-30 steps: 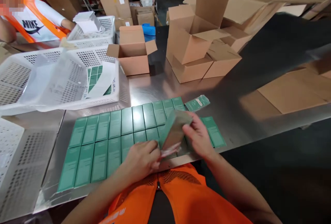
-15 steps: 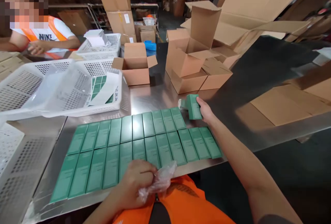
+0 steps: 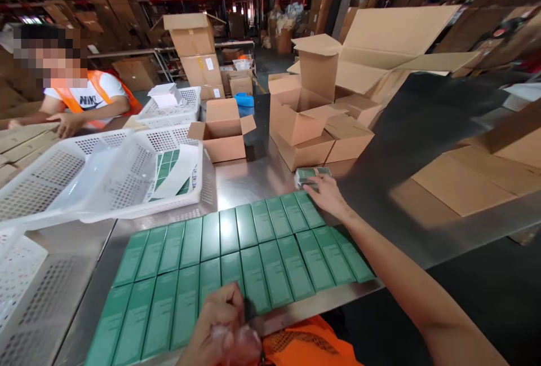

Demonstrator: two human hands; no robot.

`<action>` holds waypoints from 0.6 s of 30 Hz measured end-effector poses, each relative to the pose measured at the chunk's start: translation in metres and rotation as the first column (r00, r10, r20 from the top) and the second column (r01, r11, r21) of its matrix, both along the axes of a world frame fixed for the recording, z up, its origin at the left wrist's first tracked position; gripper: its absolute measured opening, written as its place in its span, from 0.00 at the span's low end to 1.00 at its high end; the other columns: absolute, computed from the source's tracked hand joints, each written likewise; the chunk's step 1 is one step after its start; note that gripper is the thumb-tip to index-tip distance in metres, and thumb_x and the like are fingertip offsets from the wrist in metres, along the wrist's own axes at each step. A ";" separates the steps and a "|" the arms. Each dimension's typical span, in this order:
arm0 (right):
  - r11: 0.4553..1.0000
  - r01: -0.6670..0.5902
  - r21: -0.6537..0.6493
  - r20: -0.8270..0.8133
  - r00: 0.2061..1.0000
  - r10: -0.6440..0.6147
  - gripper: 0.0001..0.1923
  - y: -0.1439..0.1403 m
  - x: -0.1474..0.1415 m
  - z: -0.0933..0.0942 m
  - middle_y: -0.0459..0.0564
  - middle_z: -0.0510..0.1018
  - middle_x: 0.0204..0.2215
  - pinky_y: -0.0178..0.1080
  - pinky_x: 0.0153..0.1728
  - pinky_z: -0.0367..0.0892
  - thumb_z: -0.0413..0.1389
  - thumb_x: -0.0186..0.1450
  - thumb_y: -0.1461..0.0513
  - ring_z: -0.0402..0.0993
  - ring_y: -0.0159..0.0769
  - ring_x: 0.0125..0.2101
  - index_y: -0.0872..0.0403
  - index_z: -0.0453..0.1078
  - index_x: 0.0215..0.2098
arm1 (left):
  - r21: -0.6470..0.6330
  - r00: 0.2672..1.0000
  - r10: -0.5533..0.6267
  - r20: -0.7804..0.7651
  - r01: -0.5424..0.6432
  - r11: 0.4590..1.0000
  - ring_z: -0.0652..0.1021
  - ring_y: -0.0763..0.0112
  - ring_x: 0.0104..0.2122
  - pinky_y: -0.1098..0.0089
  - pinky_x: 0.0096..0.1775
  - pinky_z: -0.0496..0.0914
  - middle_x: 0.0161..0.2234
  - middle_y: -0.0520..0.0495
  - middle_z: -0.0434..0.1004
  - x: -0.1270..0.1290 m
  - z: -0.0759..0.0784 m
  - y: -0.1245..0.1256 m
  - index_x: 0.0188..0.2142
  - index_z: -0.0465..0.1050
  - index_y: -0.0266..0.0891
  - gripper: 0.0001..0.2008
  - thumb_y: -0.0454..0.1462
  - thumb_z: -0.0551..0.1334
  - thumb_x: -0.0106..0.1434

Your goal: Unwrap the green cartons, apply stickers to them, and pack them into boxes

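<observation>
The left hand (image 3: 222, 315) is curled round crumpled clear plastic film (image 3: 242, 344), two rows of oblong green boxes (image 3: 274, 269) spread beyond it, while the right hand (image 3: 327, 194) has its fingers on a plastic-wrapped oblong green box (image 3: 305, 176) just ahead of its palm, though whether gripping I can't tell.

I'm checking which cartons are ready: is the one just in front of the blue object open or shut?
Open: the carton has its back flap raised and side flaps spread.

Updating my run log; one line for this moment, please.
left hand: closed on crumpled plastic; right hand: touching wrapped green box; table: green boxes
</observation>
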State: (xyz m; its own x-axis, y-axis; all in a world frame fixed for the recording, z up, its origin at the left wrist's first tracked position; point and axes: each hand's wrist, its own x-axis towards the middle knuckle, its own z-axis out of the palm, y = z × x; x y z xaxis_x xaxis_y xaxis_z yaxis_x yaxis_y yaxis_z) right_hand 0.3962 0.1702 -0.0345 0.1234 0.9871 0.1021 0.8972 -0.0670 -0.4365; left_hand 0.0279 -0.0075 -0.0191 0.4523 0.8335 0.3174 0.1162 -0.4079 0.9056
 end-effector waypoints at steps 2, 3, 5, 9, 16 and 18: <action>0.999 -0.004 0.036 0.111 0.994 0.001 0.24 0.013 0.008 0.012 0.63 0.65 0.61 0.57 0.59 0.58 0.53 0.71 0.54 0.60 0.57 0.61 0.57 0.65 0.61 | -0.147 0.997 0.000 0.082 0.012 0.989 0.76 0.68 0.31 0.69 0.33 0.70 0.28 0.46 0.72 0.007 -0.006 0.003 0.17 0.56 0.37 0.29 0.51 0.55 0.69; 0.999 -0.017 0.032 0.156 0.988 0.012 0.25 0.020 0.011 0.016 0.62 0.65 0.61 0.58 0.58 0.59 0.54 0.71 0.54 0.61 0.56 0.60 0.56 0.63 0.62 | -0.200 0.995 0.006 0.099 0.014 0.980 0.78 0.65 0.35 0.68 0.36 0.71 0.29 0.44 0.75 0.010 -0.009 0.005 0.16 0.56 0.36 0.27 0.48 0.58 0.68; 0.998 -0.065 -0.014 0.220 0.973 0.067 0.23 0.033 0.013 0.021 0.58 0.69 0.58 0.57 0.56 0.64 0.58 0.70 0.55 0.67 0.51 0.56 0.55 0.65 0.60 | -0.255 0.995 0.031 0.099 -0.005 0.967 0.78 0.63 0.38 0.68 0.38 0.71 0.30 0.43 0.78 0.014 -0.014 0.007 0.15 0.56 0.37 0.27 0.45 0.62 0.65; 0.982 -0.181 -0.063 0.294 0.936 0.191 0.18 0.051 0.002 0.027 0.54 0.74 0.51 0.54 0.51 0.70 0.59 0.70 0.55 0.73 0.45 0.50 0.56 0.70 0.53 | -0.376 0.977 0.122 0.177 -0.047 0.925 0.73 0.70 0.29 0.72 0.30 0.65 0.32 0.45 0.79 0.018 -0.012 0.009 0.20 0.64 0.38 0.20 0.47 0.70 0.55; 0.831 -0.459 0.314 0.319 0.876 0.363 0.20 0.021 -0.043 0.064 0.61 0.74 0.52 0.53 0.54 0.67 0.59 0.60 0.67 0.70 0.51 0.55 0.56 0.69 0.51 | -0.742 0.942 0.246 0.230 0.006 0.671 0.63 0.83 0.17 0.76 0.21 0.55 0.35 0.42 0.81 0.015 0.015 0.041 0.34 0.77 0.35 0.25 0.54 0.73 0.49; 0.715 -0.546 0.436 0.306 0.838 0.453 0.11 -0.009 -0.069 0.059 0.59 0.72 0.53 0.51 0.56 0.67 0.56 0.61 0.65 0.67 0.49 0.58 0.52 0.70 0.44 | -0.806 0.928 0.284 0.240 0.027 0.591 0.63 0.84 0.14 0.76 0.19 0.53 0.39 0.38 0.82 0.019 0.023 0.058 0.41 0.77 0.35 0.33 0.59 0.72 0.46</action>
State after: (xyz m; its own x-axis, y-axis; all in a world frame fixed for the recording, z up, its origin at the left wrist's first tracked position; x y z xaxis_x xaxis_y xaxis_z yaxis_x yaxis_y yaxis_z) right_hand 0.3275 0.1617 0.0247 -0.4376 0.7077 0.5547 0.7974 0.5905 -0.1243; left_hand 0.0472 0.0503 0.0040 0.3248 0.8610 -0.3915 -0.2388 0.4751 0.8469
